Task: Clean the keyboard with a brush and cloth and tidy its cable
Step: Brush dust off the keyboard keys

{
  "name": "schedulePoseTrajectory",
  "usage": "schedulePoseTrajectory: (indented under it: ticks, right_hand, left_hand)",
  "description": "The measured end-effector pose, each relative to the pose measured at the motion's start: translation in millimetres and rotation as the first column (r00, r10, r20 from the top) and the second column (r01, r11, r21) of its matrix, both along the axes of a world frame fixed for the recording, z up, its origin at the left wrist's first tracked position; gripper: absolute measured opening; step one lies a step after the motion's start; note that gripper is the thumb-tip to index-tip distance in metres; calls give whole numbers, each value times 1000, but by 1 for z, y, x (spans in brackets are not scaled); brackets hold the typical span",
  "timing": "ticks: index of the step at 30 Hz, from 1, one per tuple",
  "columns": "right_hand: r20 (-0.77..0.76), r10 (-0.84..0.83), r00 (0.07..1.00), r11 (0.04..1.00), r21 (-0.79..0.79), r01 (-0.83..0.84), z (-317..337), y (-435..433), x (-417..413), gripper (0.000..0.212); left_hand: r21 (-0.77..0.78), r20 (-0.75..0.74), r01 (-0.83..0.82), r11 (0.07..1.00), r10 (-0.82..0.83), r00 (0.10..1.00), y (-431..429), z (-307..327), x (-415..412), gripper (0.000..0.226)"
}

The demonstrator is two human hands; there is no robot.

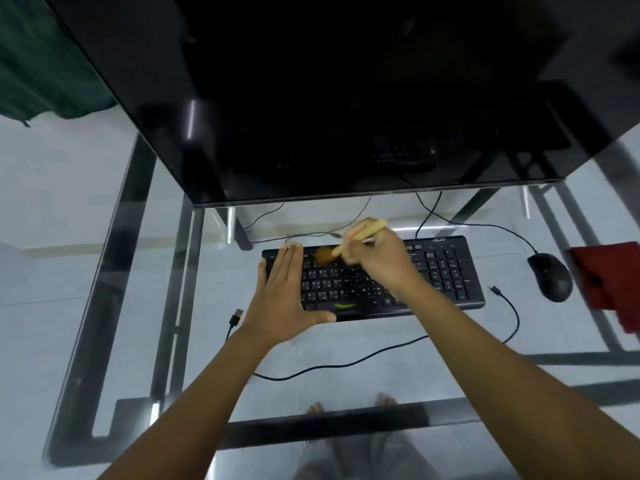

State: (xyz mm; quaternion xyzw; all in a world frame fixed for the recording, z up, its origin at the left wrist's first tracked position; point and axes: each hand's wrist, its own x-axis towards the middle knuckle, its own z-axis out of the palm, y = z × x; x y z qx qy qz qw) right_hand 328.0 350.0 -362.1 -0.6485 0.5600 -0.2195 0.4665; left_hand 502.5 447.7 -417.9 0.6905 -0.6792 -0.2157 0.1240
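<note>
Forearms are reaching over glass desk [485, 372]. Left hand [284, 292] is pressing flat, fingers straight, on left end of keyboard [446, 271]; right hand [377, 258] is pinching brush [356, 237], sweeping top-left keys. Risk: hard strokes pushing dust deeper between keys, or keyboard sliding on glass.

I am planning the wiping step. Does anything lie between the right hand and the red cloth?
Yes. The black mouse lies between the right hand, which grips the brush, and the red cloth, just left of the cloth.
</note>
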Motion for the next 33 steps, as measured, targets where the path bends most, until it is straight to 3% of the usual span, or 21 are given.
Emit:
schedulePoseTrajectory:
  ticks: [1, 2, 5, 6, 9, 12, 13, 16, 18, 20, 21, 23, 25, 26, 27, 28, 30, 31, 33]
  right_hand:
    - [13, 85, 996, 991, 102, -86, -1, 4, -5, 7]
    - [-35, 119, 992, 988, 101, -115, -2, 5, -10, 10]
    - [-52, -67, 996, 983, -177, 56, -5, 1, -25, 16]
    - [-30, -69, 997, 981, -184, 62, -5, 0, -28, 15]
    - [-70, 111, 991, 993, -21, -113, -4, 7, -34, 14]
    - [-13, -104, 995, 974, -204, 99, -2, -2, -46, 18]
    - [20, -106, 994, 980, -167, 108, 0, -4, -52, 15]
    - [-12, 176, 984, 975, 136, -173, 2, 4, -60, 10]
    - [-41, 67, 997, 998, 7, -67, -1, 4, -63, 13]
    - [68, -122, 990, 990, -65, 127, -1, 1, -68, 13]
    - [95, -110, 989, 994, 8, 110, 1, 0, -68, 12]
    - [21, 81, 997, 984, 157, -83, 0, 5, -68, 12]
    - [-59, 32, 998, 999, 11, -31, 1, 5, -69, 15]
    - [-49, -68, 996, 992, -109, 62, 0, 2, -72, 16]
    - [-13, -105, 994, 987, -125, 102, 1, 0, -78, 15]
    - [17, -80, 997, 996, -44, 81, 4, -3, -81, 12]
    - [-7, 175, 984, 953, 253, -168, 8, 2, -86, 8]
    - [-71, 243, 967, 939, 269, -216, 8, 4, -88, 8]
    - [-101, 65, 993, 991, 119, -53, 7, 1, -89, 8]
  left_hand:
    - [0, 24, 13, 1000, -13, 1000, 0, 0, -3, 132]
    - [4, 39, 16, 1000, -16, 999, -1, -1, -6, 132]
    - [23, 64, 0, 1000, -2, 998, -4, -1, -15, 131]
    - [28, 73, -2, 1000, 0, 997, -4, -1, -18, 131]
    - [65, 98, -4, 998, -2, 995, -3, -2, -21, 130]
    - [78, 120, -24, 997, 15, 993, -2, -4, -23, 130]
    - [74, 126, -31, 997, 21, 992, -1, -5, -24, 130]
    - [52, 140, -38, 998, 31, 990, 4, -5, -27, 129]
    - [49, 150, -42, 998, 34, 988, 4, -4, -28, 129]
    - [67, 173, -44, 997, 32, 984, 1, -1, -31, 130]
    - [72, 178, -41, 997, 27, 984, -2, 1, -33, 131]
    - [91, 175, -15, 996, -1, 985, -10, 4, -38, 133]
    - [118, 172, 25, 993, -46, 984, -19, 5, -45, 133]
    - [130, 167, 44, 991, -65, 984, -23, 5, -49, 133]
    - [141, 161, 61, 988, -83, 983, -27, 5, -53, 133]
    - [152, 158, 79, 985, -103, 982, -29, 6, -56, 134]
    - [176, 166, 114, 978, -144, 975, -32, 5, -59, 135]
    - [186, 177, 125, 975, -158, 971, -33, 4, -59, 134]
    - [201, 196, 133, 970, -173, 965, -34, 2, -59, 132]
